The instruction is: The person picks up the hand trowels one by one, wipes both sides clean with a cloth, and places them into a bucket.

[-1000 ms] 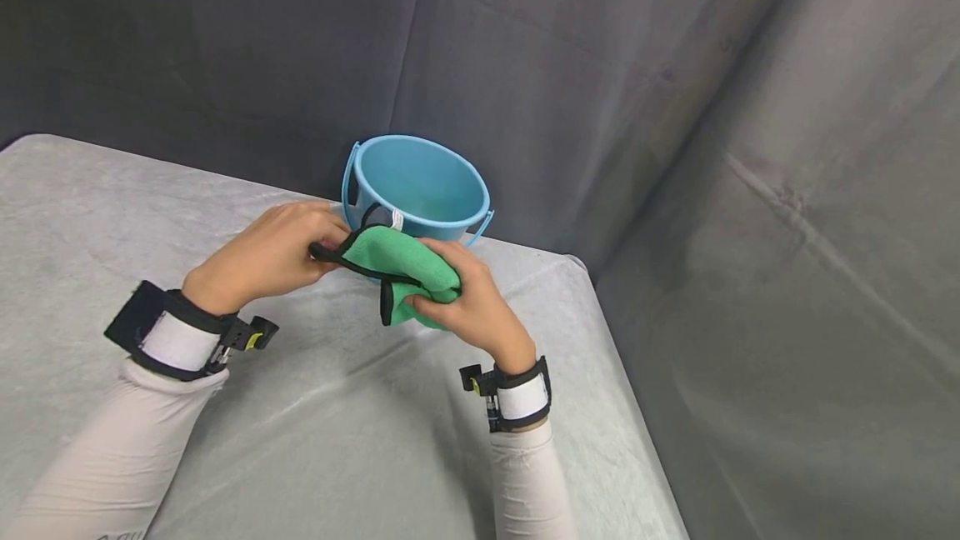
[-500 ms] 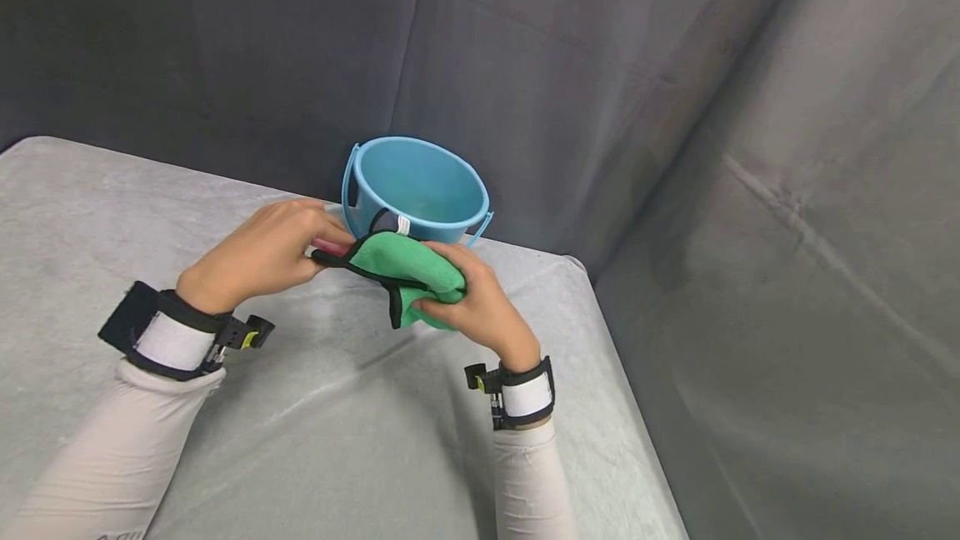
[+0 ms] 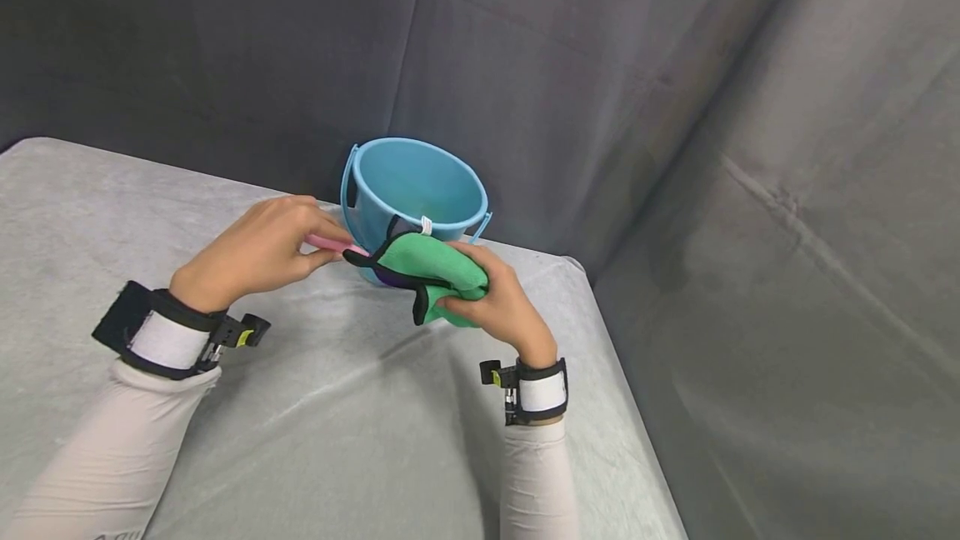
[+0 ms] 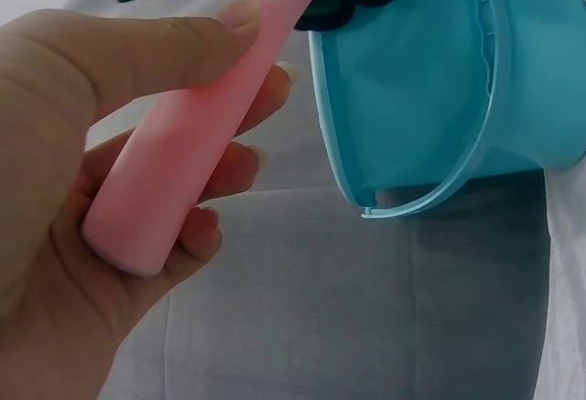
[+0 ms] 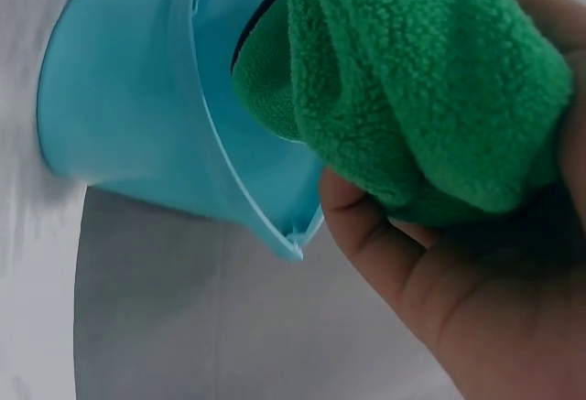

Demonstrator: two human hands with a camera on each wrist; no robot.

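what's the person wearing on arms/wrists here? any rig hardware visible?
Both arms are in long off-white sleeves. Each wrist carries a black band with a white panel: left wrist band, right wrist band. A small black mount with a yellow-green detail sticks out of each band. Left hand and right hand are bare, no gloves.

no readable text, label, brand or number shows in any view

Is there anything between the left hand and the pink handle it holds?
Nothing visible. The left hand grips the pink handle directly, fingers curled around it. The far end disappears into the green cloth held by the right hand, in front of the bucket.
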